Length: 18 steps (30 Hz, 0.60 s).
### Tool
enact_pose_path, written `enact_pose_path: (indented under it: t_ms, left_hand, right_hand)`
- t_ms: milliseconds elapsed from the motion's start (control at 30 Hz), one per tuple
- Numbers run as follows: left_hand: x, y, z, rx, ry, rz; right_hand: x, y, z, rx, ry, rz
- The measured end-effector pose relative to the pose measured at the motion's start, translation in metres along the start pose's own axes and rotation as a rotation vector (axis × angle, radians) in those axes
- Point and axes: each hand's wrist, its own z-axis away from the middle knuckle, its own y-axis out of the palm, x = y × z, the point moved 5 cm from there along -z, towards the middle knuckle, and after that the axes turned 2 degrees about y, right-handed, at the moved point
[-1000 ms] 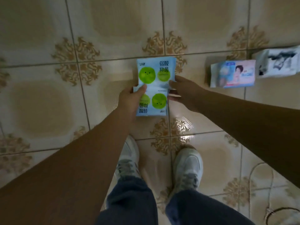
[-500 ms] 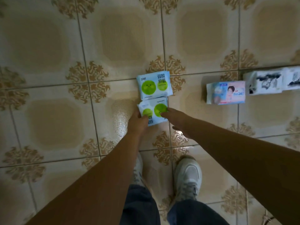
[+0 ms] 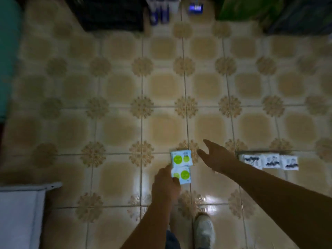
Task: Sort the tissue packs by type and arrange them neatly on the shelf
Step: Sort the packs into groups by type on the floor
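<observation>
Two pale blue plastic tissue packs printed with green circles are seen on the glossy beige patterned floor tiles [image 3: 161, 87], lying end to end and touching; the farther green-circle pack [image 3: 181, 158] lies flat just beside a tile joint, and the nearer green-circle pack [image 3: 181, 175] lies directly below it in the view. The left hand [image 3: 166, 184] is placed at the left edge of the nearer pack, its fingers curled against that edge and partly covering the corner; whether the pack is pinched or merely touched cannot be told through the blur. The right hand [image 3: 216, 157] is held apart from both packs, to their right, with fingers spread and extended and nothing in it. A row of three white packs with dark ink-style prints [image 3: 269, 161] is laid side by side on the floor, well to the right of the right hand. One pale sneaker [image 3: 203, 229] is seen at the bottom edge; a white flat-topped object [image 3: 19, 212] is seen at the lower left; dark, blurred items are seen along the far edge.
</observation>
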Motion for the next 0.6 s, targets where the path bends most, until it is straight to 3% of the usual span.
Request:
enact_pose_path:
  t_ms: [167, 300, 433, 600]
  left_hand:
    - [-0.118, -0.186, 0.17, -0.2, 0.133, 0.011]
    - [-0.18, -0.312, 0.303, -0.445, 0.277, 0.078]
    - [-0.18, -0.388, 0.434, -0.75, 0.328, 0.221]
    - [-0.106, -0.395, 0.564, -1.125, 0.21, 0.325]
  right_hand:
    - [0.152, -0.173, 0.188, -0.2, -0.218, -0.138]
    - [0.263, -0.261, 0.35, -0.285, -0.525, -0.327]
    - [0.334, -0.285, 0.484, -0.305, -0.834, -0.442]
    - [0.391, -0.238, 0.618, -0.183, -1.238, -0.389]
